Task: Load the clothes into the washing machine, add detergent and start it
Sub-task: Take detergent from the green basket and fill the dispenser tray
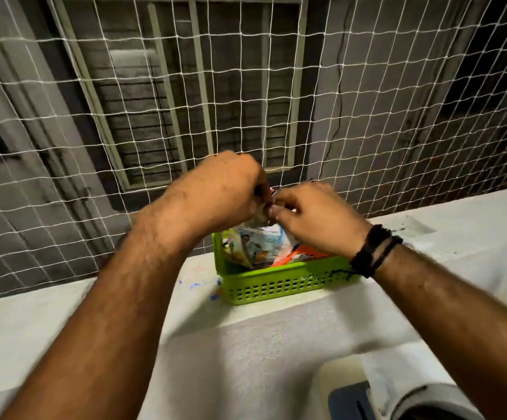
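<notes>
A green plastic basket (pixel 276 283) sits on a white ledge and holds several detergent packets, among them an orange one (pixel 300 256). Above the basket, my left hand (pixel 225 189) and my right hand (pixel 312 216) meet and both pinch the top of one printed detergent packet (pixel 261 234) that rises out of the basket. Most of that packet's top edge is hidden by my fingers. A black band is round my right wrist. The washing machine's corner (pixel 397 398) shows at the bottom right; no clothes are in view.
The white ledge (pixel 64 322) runs across the view. A white rope net (pixel 246 86) closes the opening behind it, with a grey wall and window grille beyond. Blue paint spots (pixel 197 286) mark the ledge left of the basket.
</notes>
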